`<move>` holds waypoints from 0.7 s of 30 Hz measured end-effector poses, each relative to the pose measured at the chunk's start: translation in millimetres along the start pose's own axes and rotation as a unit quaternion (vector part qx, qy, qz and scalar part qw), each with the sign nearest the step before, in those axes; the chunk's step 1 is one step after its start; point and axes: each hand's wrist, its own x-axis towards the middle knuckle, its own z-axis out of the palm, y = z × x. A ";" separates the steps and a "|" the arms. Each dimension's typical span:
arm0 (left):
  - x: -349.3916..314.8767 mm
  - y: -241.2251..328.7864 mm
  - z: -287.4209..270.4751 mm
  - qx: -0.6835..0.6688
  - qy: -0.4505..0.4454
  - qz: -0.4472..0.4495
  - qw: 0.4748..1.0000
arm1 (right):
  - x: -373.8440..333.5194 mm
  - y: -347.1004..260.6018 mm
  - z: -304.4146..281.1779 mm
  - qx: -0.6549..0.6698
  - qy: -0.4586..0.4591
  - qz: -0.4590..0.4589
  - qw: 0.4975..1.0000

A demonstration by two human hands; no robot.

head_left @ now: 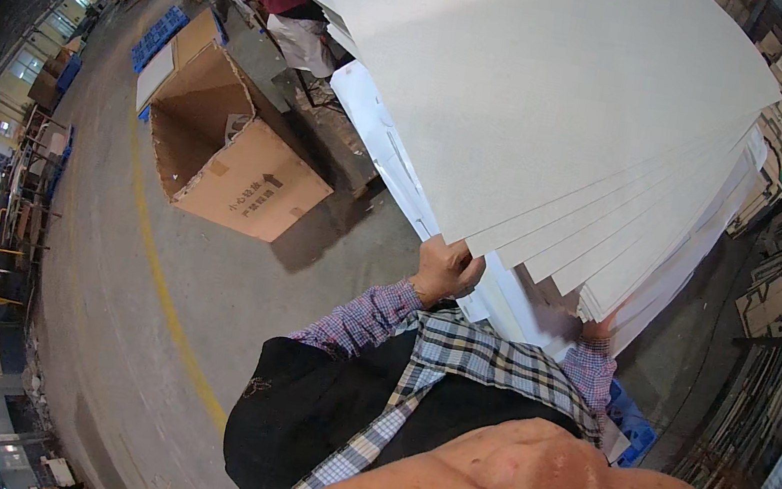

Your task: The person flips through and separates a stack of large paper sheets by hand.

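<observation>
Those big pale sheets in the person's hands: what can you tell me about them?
The pale sheets are large, flat and greyish white, looking like stiff paper or thin board. Their straight edges fan out in narrow steps toward the right, and the far side runs past the picture's top. The left hand grips a near corner; the right hand, mostly hidden, is where other corners bunch. Whiter sheets show beneath.

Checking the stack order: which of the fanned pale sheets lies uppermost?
The broad sheet whose near corner meets the left hand; the other fanned sheets show only narrow strips to its right.
</observation>
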 end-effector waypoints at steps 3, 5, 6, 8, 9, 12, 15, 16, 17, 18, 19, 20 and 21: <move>-1.0 -2.4 3.3 0.008 -0.003 0.028 1.000 | -3.4 6.2 -7.4 -0.043 0.003 0.033 0.999; -3.6 -1.1 4.1 -0.004 -0.020 0.000 1.000 | -3.8 6.4 -7.2 -0.035 0.003 0.043 0.998; -6.6 -3.4 7.5 -0.004 -0.020 -0.001 1.000 | -3.9 6.6 -7.3 -0.021 0.002 0.045 0.999; -11.5 -8.1 11.6 -0.062 -0.038 -0.045 0.996 | -2.0 4.9 -6.4 0.011 -0.004 0.051 0.999; -14.5 -10.4 13.0 -0.081 -0.043 -0.060 0.994 | -2.4 4.4 -4.4 0.030 -0.005 0.060 0.998; 0.6 5.6 2.0 -0.046 -0.020 -0.017 0.999 | -5.4 10.8 -6.6 0.020 0.014 0.051 0.998; 6.1 8.3 -1.7 -0.020 0.001 0.020 1.000 | -6.5 8.1 -0.6 -0.032 0.051 0.001 0.998; 5.8 7.2 -2.7 -0.024 0.007 0.021 0.999 | -3.1 -1.9 -0.7 -0.022 0.023 0.022 0.999; 5.3 6.2 -3.6 -0.029 0.012 0.021 0.999 | -0.7 -9.2 0.6 -0.013 -0.006 0.043 0.999; 4.2 5.6 -4.6 -0.027 0.013 0.020 0.999 | -0.2 -9.2 2.5 -0.012 -0.008 0.043 0.999; 7.2 9.5 -5.8 -0.028 0.012 0.021 0.999 | 0.0 -8.8 0.3 -0.019 -0.008 0.037 0.999; 9.6 12.4 -6.3 -0.028 0.010 0.022 0.999 | 0.4 -8.3 -1.7 -0.026 -0.008 0.031 0.999; 10.2 12.4 -4.4 -0.030 0.009 0.023 0.999 | 0.8 -7.3 -2.5 -0.027 -0.005 0.031 0.999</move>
